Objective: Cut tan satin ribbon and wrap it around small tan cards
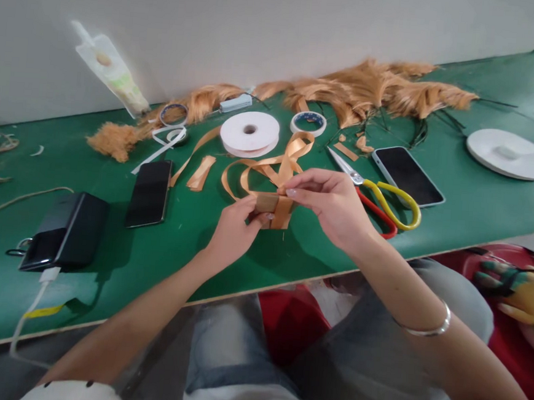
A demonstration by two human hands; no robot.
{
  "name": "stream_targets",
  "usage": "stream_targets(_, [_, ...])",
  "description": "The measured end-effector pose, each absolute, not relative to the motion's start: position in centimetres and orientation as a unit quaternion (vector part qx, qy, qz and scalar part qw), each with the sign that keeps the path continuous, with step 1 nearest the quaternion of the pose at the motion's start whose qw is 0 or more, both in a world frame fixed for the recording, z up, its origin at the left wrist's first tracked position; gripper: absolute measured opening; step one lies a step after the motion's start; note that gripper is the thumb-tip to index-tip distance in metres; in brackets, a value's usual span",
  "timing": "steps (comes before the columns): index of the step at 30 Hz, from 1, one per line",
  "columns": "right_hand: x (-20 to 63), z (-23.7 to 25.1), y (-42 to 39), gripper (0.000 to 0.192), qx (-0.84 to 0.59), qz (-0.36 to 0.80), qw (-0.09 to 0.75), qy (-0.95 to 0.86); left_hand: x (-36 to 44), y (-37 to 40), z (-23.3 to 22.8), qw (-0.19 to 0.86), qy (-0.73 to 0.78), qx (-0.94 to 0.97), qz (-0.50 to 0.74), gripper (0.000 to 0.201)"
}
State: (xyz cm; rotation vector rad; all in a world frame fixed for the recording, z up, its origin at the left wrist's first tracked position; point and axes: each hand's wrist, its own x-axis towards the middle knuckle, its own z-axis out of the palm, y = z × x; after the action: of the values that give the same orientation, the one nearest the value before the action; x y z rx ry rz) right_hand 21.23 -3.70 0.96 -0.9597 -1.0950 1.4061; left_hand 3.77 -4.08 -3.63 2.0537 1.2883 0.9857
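A small piece of brown cardboard (265,203) is held just above the green table, with orange satin ribbon (283,213) wrapped around it. My left hand (231,233) pinches the cardboard at its left side between thumb and fingers. At the top edge of the cardboard, my right hand (335,206) has its thumb and fingertips closed on the ribbon. Loose loops of the ribbon rise behind the cardboard and curl to the left. Beyond them lies a white ribbon spool (238,130). Scissors (382,203) with yellow and red handles lie right of my right hand.
On the green table (184,249) lie a dark phone (150,194), a second phone (408,175), a black power bank (73,228) with a cable, a tape roll (308,123) and a white disc (511,154). Orange fibre bundles (358,93) line the wall; folded ribbon (201,173) lies left.
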Motion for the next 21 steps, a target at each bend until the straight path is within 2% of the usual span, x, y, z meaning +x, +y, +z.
stream_targets(2, [21.2, 1.0, -3.8, 0.009, -0.411, 0.554, 0.528, -0.495, 3.8, -4.1, -3.6, 0.271, 0.488, 0.749, 0.357, 0.009])
stream_targets(7, [21.1, 0.9, -3.7, 0.01, -0.436, 0.476, 0.54, -0.54, 3.7, -4.5, -3.4, 0.345, 0.477, 0.725, 0.357, 0.025])
stream_targets(11, [21.3, 0.5, -3.3, 0.009, -0.437, 0.481, 0.566, -0.509, 3.5, -4.7, -3.8, 0.364, 0.448, 0.703, 0.416, 0.034])
stream_targets(15, [21.4, 0.1, -3.1, 0.012, -0.436, 0.546, 0.562, -0.443, 3.3, -4.3, -4.5, 0.239, 0.395, 0.726, 0.509, 0.036])
stream_targets(19, [20.9, -0.3, -3.4, 0.011, -0.44, 0.598, 0.531, -0.408, 3.0, -4.4, -4.3, 0.008, 0.317, 0.828, 0.463, 0.027])
stream_targets(21, [20.5, -0.6, -3.6, 0.009, -0.44, 0.59, 0.531, -0.42, 2.9, -4.6, -4.0, -0.022, 0.277, 0.853, 0.442, 0.026])
